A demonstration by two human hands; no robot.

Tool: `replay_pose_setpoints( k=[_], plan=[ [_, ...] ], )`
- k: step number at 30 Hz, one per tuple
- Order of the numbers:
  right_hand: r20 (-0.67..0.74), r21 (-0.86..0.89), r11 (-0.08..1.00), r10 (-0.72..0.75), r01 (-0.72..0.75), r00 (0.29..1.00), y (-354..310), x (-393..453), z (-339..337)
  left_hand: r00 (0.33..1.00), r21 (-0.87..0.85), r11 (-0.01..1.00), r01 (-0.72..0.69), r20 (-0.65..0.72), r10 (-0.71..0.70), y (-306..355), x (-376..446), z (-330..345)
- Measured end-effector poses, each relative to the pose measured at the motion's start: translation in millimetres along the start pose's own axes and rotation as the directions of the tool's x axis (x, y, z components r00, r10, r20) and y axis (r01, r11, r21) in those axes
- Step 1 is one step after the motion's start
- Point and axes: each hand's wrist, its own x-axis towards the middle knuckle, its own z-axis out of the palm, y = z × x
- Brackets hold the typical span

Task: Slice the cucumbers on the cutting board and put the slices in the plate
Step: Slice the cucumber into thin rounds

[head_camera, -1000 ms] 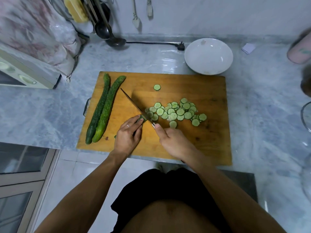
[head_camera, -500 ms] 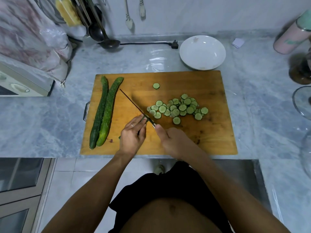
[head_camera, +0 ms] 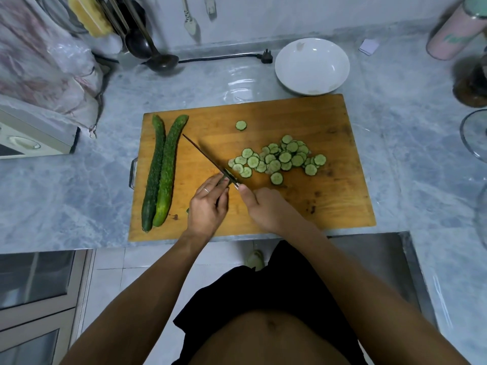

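Observation:
A wooden cutting board (head_camera: 329,196) lies on the marble counter. Two whole cucumbers (head_camera: 163,169) lie side by side along its left part. A heap of several cucumber slices (head_camera: 279,159) covers the board's middle, and one lone slice (head_camera: 240,125) lies farther back. My left hand (head_camera: 208,206) holds down a short cucumber stub (head_camera: 223,180), mostly hidden under the fingers. My right hand (head_camera: 266,206) grips the knife (head_camera: 208,160), whose blade points to the far left and meets the stub. An empty white plate (head_camera: 312,65) stands just behind the board.
A toaster oven (head_camera: 29,138) and a plastic bag sit at the left. Ladles and a power cord (head_camera: 221,57) lie at the back wall. A pink cup (head_camera: 453,35) and glassware stand at the right edge. The sink rim (head_camera: 382,246) is at the front right.
The view has shifted, so the board sits lower in frame. Both hands stay at the stub with the knife, and the pile of slices looks the same.

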Motion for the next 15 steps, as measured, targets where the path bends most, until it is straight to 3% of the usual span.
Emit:
replay_pose_setpoints(
  k=[4,9,15],
  plan=[
    [0.004,0.017,1.000,0.004,-0.004,1.000,0.5,-5.7,-3.6,0.996,-0.024,0.996,0.088,-0.001,-0.088,2.9,-0.3,-1.2],
    [-0.021,0.013,1.000,-0.022,0.022,1.000,9.1,-20.1,-0.7,1.000,-0.054,0.998,0.025,0.017,-0.024,-0.2,3.7,-4.1],
    [-0.008,0.006,0.999,-0.035,0.035,0.999,7.8,-30.4,1.3,0.998,-0.066,0.996,0.060,0.026,-0.058,-1.3,0.8,-0.7]
  ],
)
